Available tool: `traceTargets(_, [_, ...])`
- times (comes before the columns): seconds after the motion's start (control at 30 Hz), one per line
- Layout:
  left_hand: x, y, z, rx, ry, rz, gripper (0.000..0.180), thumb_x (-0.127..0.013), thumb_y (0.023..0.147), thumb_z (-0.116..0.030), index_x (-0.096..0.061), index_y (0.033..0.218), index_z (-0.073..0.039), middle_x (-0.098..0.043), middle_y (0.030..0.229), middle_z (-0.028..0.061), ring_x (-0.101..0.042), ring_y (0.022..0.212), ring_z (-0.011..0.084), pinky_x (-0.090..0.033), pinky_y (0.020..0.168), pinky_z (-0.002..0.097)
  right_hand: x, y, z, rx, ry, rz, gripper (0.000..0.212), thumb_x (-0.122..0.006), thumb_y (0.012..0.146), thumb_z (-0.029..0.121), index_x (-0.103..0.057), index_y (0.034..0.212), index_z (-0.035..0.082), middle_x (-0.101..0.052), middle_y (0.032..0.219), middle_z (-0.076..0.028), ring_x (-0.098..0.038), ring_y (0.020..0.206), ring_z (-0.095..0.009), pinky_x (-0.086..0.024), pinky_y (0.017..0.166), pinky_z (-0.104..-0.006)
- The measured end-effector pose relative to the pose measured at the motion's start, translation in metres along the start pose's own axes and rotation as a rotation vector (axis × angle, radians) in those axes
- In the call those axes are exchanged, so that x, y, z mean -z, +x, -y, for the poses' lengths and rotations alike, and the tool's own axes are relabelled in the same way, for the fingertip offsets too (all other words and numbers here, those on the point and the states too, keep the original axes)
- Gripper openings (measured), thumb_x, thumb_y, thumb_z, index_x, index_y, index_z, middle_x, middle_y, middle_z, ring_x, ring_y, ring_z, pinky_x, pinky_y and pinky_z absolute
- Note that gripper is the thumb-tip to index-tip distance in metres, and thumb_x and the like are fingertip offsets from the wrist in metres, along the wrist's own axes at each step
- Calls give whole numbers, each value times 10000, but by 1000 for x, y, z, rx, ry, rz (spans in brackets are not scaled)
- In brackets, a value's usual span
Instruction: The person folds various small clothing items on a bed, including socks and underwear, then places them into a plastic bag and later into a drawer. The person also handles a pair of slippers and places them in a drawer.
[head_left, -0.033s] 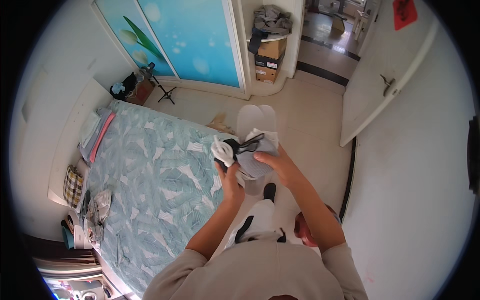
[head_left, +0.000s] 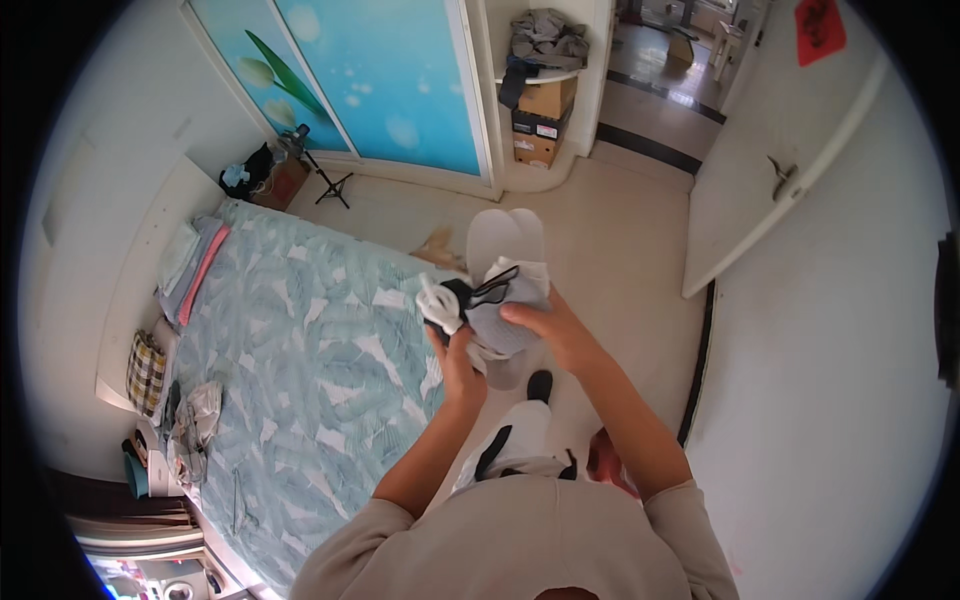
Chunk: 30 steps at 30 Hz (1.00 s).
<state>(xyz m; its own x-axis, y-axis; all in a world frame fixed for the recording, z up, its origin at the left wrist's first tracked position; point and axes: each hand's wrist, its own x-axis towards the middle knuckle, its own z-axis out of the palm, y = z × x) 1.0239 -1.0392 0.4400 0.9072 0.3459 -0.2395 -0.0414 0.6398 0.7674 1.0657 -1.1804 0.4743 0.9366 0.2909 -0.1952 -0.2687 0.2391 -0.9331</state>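
Forearms (head_left: 428, 455) come up from lower ctr, L one slanting R, R one slanting L, so the hands meet near mid-frame. L hand (head_left: 460, 362): partly closed round the L/lower edge of the bundle, thumb side up, some fingers hidden. R hand (head_left: 550, 325): curled on the R side, thumb laid across the top, other fingers out of sight, prob. underneath.

Bundle (head_left: 495, 328) sits between the two, held up abt mid-frame: grey textured cloth, w/ a white looped roll (head_left: 440, 303) at its L end & a black strip (head_left: 498, 287) on top; exact item can't be told. Prob. light, soft, floppy at edges, not fragile, not v. slippery. Best hold: broad pinch thru the thick grey middle, other palm cupping the roll; the strip looks too thin to carry it.

Beyond: bed (head_left: 320, 330) on L, pale two-lobed thing (head_left: 506, 238) upper ctr (unclear what), then blue sliding doors (head_left: 390, 90) upper L.
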Motion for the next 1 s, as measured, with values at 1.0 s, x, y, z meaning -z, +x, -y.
traceTargets(1.0, [-323,608,58,-277,-261,-429,630,-548,795,-40,-274,1338,-204,-453,1202,68,-478,1084,227,-419,907,376,166,729,217,-239,-13,677,666,-729,707,158,-408,1281,50,-538,1164,-62,-495,1099,-184,-371,954,-332])
